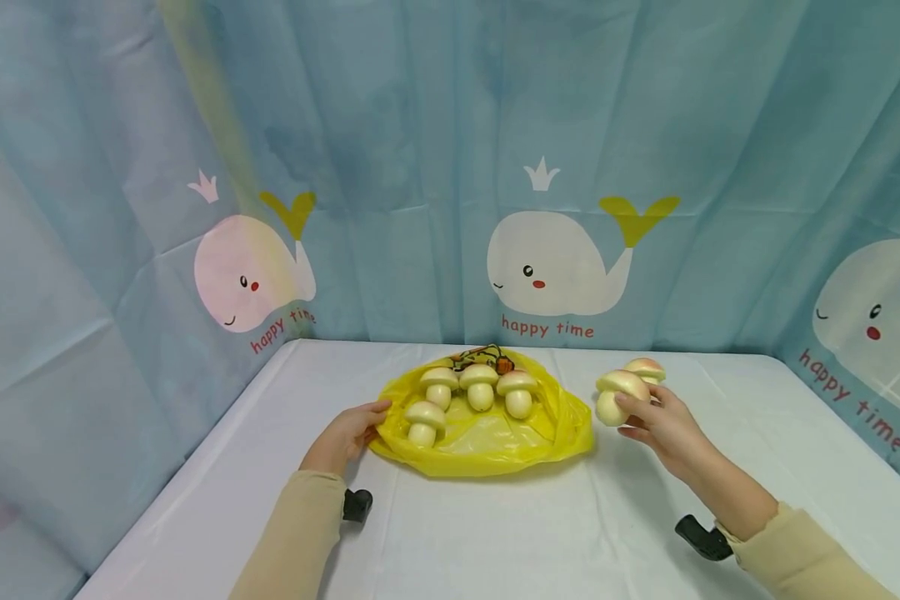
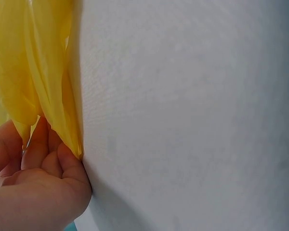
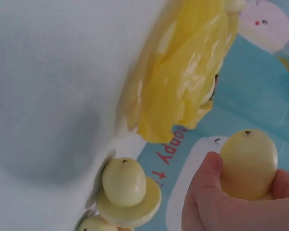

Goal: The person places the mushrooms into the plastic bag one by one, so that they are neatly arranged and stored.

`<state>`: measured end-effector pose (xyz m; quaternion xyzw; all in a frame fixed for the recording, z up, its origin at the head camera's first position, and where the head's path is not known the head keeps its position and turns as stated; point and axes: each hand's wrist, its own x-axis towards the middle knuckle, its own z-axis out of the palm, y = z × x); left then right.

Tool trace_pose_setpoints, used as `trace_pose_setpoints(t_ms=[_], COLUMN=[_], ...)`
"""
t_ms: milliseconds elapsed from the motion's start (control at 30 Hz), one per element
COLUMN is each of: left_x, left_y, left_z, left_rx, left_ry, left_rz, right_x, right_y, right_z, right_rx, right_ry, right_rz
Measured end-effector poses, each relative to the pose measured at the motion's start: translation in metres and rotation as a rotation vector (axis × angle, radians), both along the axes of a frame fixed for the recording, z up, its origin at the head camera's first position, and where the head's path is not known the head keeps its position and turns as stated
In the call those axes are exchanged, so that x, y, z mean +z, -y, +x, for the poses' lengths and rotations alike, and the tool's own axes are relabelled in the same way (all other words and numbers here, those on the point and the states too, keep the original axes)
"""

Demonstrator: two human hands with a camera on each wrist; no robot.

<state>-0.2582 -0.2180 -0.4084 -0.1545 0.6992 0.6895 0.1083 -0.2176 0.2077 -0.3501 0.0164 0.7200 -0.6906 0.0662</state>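
A yellow plastic bag (image 1: 487,462) lies spread open on the white table, with several toy mushrooms (image 1: 480,387) inside it. At the bag's left side, my left hand (image 1: 348,433) grips its edge; in the left wrist view the yellow film (image 2: 48,72) runs down between the curled fingers. My right hand (image 1: 667,425) holds a pale mushroom (image 1: 621,396) above the table, right of the bag. Behind it sits another mushroom (image 1: 647,368). In the right wrist view, a mushroom (image 3: 124,187) lies on the table with part of another (image 3: 96,224) next to it.
A blue curtain (image 1: 435,167) with whale prints hangs behind and beside the white table (image 1: 495,533). Something black and orange (image 1: 502,364) shows at the bag's back edge. A black wrist mount (image 1: 703,537) sits on the right wrist, and one (image 1: 357,505) on the left.
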Motion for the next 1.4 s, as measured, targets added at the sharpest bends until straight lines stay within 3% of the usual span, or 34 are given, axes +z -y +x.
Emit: trace_pose_setpoints(t_ms=[833,1400], left_x=[0.002,0.002], left_y=[-0.002,-0.001], left_z=[-0.001,-0.002], left_rx=[0.046,0.075], left_ry=[0.022,0.040], left_rz=[-0.012,-0.016], right_x=[-0.002,-0.014], right_y=[0.049,0.084], right_z=[-0.002,0.000], right_rx=[0.113,0.087], right_ry=[-0.008,0.035], right_rz=[-0.010,0.014])
